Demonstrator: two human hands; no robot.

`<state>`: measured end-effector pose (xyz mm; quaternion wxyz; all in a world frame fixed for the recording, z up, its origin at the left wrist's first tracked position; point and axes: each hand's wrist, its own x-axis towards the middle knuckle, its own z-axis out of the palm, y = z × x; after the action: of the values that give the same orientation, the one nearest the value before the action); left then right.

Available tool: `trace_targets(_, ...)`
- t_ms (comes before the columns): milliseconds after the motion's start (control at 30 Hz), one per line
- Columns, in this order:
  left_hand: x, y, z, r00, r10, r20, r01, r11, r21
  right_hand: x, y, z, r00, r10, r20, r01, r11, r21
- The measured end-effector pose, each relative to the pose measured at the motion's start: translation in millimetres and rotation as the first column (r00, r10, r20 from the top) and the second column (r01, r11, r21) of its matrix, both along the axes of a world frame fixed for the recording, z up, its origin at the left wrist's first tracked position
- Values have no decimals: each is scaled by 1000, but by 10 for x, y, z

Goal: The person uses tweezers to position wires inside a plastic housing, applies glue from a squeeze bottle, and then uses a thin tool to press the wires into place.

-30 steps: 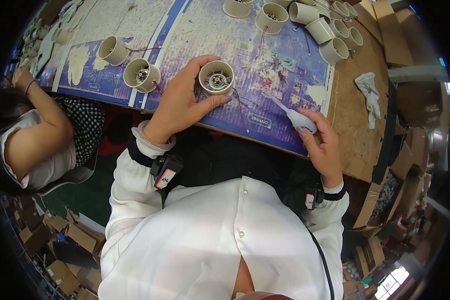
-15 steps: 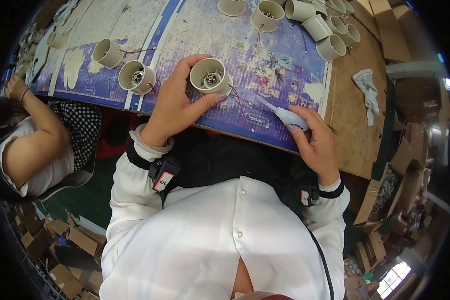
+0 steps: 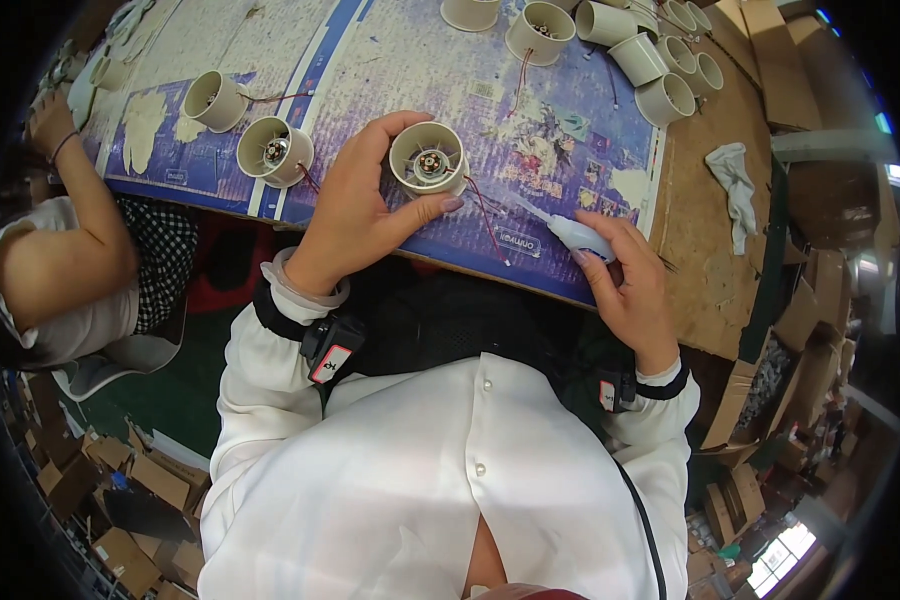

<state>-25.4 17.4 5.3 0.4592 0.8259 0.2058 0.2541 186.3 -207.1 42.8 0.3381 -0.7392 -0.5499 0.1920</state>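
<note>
My left hand [image 3: 365,205] curls around a cream-coloured cylindrical housing [image 3: 400,163], thumb on its near side and fingers on the far left. Inside the housing sits a small round motor with copper windings [image 3: 431,163]. Thin dark-red wires [image 3: 483,212] trail from its right side, ending in a small white connector on the table. My right hand [image 3: 625,275] grips a small translucent squeeze bottle [image 3: 582,238] with a long thin nozzle. The nozzle points up and left toward the housing, apart from it.
Two similar housings with wires, one [image 3: 270,152] nearer and one [image 3: 213,102] farther, stand left of my hand. Several more housings [image 3: 637,60] cluster at the back right. A white glove [image 3: 732,195] lies on bare cardboard at right. At far left a co-worker's arm [image 3: 90,200] reaches over the table.
My left hand has brought the housing slightly right and its opening now faces more upward. The squeeze bottle has barely moved. The co-worker's arm has shifted.
</note>
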Motion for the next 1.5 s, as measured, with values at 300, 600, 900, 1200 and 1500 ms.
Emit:
trace_targets(300, 21, -39, -28, 998, 56, 19, -59, 959, 276, -4, 33, 115, 987, 37, 155, -34, 999, -22)
trace_targets(600, 33, -23, -44, 996, 44, 73, -64, 949, 309, -45, 64, 248, 953, 73, 295, -76, 997, -3)
trace_targets(900, 30, -15, -55, 993, 46, 105, -78, 944, 321, -132, 105, 396, 913, 75, 402, -72, 997, -23)
trace_targets(1200, 27, -7, -51, 993, 41, 110, -75, 946, 317, -168, 91, 454, 900, 71, 431, -60, 997, -38)
trace_targets(1500, 25, -6, -79, 993, 45, 109, -78, 943, 324, -191, 92, 472, 885, 69, 460, -61, 998, -34)
